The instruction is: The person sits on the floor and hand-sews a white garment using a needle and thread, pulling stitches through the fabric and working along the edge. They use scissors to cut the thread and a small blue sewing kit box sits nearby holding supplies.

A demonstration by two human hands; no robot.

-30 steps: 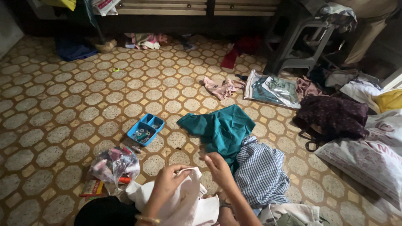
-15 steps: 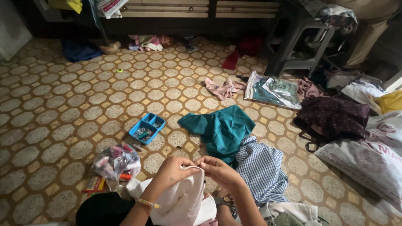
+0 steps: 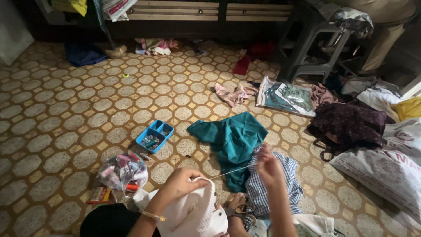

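Pinching a crumpled white cotton garment (image 3: pixel 193 215) on my lap with my left hand (image 3: pixel 184 182), while my right hand (image 3: pixel 268 166) pinches a taut pale thread (image 3: pixel 230 171) running from it, above the patterned tile floor (image 3: pixel 79 131).

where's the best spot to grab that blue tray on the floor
Probably the blue tray by its near-left short rim, coming from above on the person's side: it lies flat, open-topped, its compartments full of small bits, and that edge has bare floor beside it.
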